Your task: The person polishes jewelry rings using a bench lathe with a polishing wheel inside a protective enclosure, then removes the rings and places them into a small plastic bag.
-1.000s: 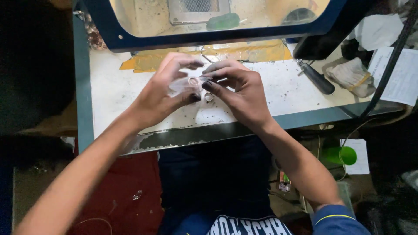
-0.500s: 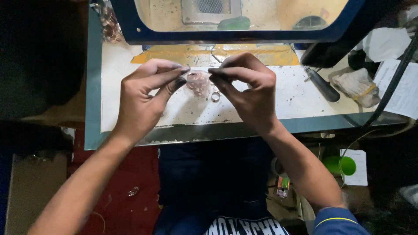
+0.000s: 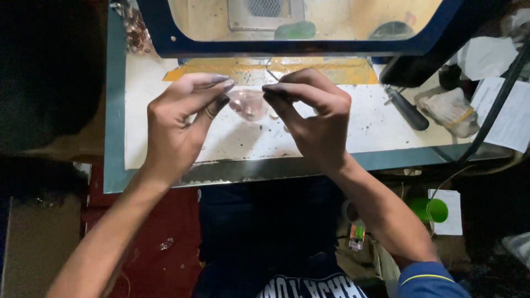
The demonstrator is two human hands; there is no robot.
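My left hand [image 3: 179,121] and my right hand [image 3: 314,113] are held over a white, speckled work surface [image 3: 375,129]. Between their fingertips hangs a small clear plastic bag [image 3: 248,103] with small pinkish pieces inside. The left thumb and fingers pinch its left top edge, and the right fingers pinch its right top edge. The bag is stretched between the two hands a little above the surface. A few small ring-shaped bits [image 3: 274,116] lie on the surface just below the bag.
A blue-framed machine window [image 3: 287,47] spans the far edge, with yellow tape [image 3: 243,70] under it. A dark-handled tool [image 3: 407,110] and a banded wrapped bundle [image 3: 450,112] lie at right, beside papers [image 3: 510,118]. A green cup [image 3: 433,209] sits below the table edge.
Both hands rose from the surface and drew apart, and the clear bag, bunched under the fingers a second ago, now hangs stretched open between the fingertips.
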